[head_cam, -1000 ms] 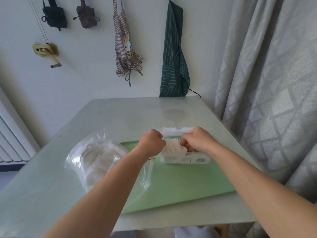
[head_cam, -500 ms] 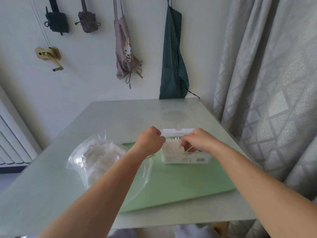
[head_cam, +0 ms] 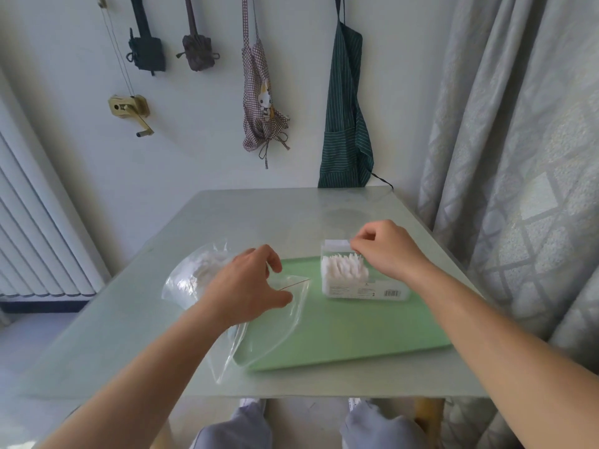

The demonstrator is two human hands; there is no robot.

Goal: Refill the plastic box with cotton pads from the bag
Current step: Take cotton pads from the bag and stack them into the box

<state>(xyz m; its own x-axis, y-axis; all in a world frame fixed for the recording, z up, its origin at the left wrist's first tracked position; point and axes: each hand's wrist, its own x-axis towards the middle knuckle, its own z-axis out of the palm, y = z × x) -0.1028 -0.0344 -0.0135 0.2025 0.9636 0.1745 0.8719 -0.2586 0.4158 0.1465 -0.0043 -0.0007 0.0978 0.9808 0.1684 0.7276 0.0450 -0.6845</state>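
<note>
A clear plastic box [head_cam: 366, 291] stands on the green mat [head_cam: 350, 332], with white cotton pads [head_cam: 343, 270] upright in its left half. My right hand [head_cam: 385, 247] hovers over the box's back edge, fingers pinched at the open lid [head_cam: 335, 244] and the pads' tops. A clear plastic bag [head_cam: 207, 273] of cotton pads lies to the left, its open mouth spread onto the mat. My left hand [head_cam: 249, 286] is over the bag's mouth, fingers spread, holding nothing.
The glass table [head_cam: 246, 215] stands against a white wall with aprons [head_cam: 345, 108] and small bags hanging. A grey curtain [head_cam: 518, 140] falls at the right, a radiator [head_cam: 35, 228] at the left. My knees show below the front edge.
My left hand has left the box and moved left to the bag's mouth, opening its fingers. My right hand has shifted to the box's back edge. The camera has tilted down.
</note>
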